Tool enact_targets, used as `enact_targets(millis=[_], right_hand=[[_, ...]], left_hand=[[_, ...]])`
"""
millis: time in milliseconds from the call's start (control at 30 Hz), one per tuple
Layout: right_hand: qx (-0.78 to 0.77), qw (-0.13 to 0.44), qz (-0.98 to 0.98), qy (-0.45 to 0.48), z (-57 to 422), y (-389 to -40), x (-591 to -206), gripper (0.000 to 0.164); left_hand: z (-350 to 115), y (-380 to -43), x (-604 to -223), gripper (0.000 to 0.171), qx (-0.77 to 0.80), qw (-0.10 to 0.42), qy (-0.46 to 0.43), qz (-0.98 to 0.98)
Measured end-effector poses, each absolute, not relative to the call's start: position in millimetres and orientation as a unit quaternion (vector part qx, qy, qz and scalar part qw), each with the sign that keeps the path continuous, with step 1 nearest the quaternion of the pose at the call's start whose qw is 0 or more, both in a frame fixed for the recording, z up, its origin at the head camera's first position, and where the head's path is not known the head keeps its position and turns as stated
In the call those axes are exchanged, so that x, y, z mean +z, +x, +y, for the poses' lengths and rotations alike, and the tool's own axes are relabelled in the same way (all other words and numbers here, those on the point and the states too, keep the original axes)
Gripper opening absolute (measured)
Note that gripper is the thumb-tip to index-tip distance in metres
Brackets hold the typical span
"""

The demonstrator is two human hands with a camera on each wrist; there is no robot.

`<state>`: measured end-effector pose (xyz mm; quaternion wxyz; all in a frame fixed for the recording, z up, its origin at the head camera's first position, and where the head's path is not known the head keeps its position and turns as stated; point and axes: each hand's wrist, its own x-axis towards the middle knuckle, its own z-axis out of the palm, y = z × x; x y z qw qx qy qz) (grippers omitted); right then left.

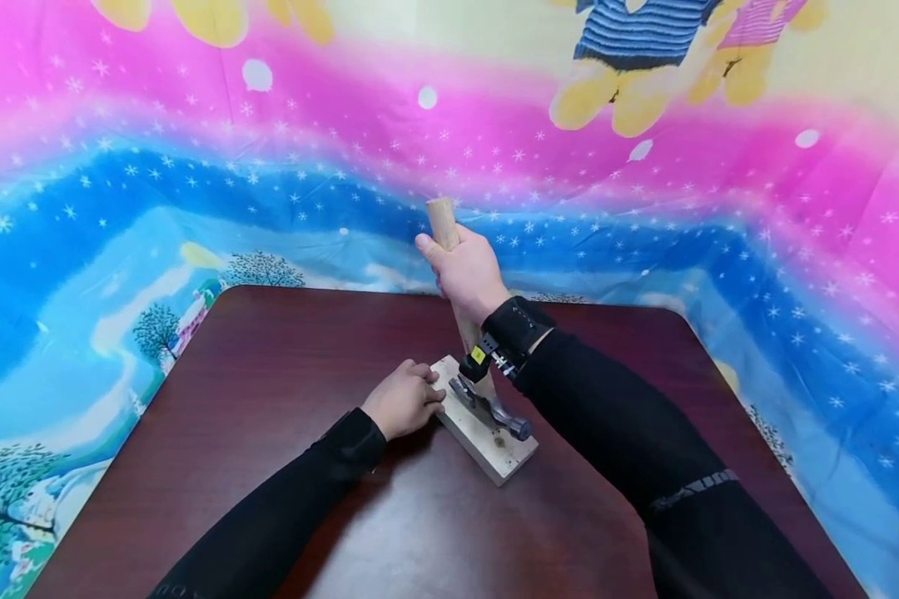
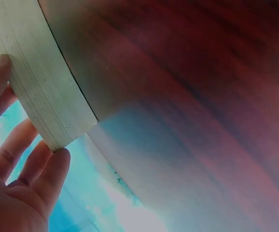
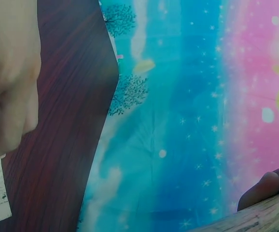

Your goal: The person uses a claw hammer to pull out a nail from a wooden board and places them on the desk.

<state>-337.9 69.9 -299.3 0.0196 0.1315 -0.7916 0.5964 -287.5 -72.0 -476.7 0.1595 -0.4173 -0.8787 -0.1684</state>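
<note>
A pale wooden block (image 1: 515, 457) lies slantwise on the table. My left hand (image 1: 404, 399) holds its left edge near the far end; in the left wrist view, fingertips (image 2: 60, 159) press against the block's corner. The right hand (image 1: 468, 270) grips a claw hammer (image 1: 464, 329) high on its wooden handle, thumb along the side. This handle stands steeply up from the block, leaning slightly left. The steel head (image 1: 511, 423) rests low over the block's top, claw toward the left hand and striking face toward the near right. Part of the handle is hidden behind the wrist camera.
The dark red-brown table (image 1: 285, 333) has rounded far corners. A printed cloth (image 1: 374, 166) in pink, blue and yellow hangs close behind the table and down both sides. Small dark spots mark the block's top.
</note>
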Motion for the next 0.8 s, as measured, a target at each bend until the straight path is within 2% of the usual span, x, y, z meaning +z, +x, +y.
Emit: enact_targets(millis=[800], right_hand=[[0.602,0.03,-0.785,0.141,68.2,-332.3,-299.6,0.039]], left_hand=[[-74.2,-284.3,-475.7,0.01,-0.169,0.154,-0.402,-0.886]])
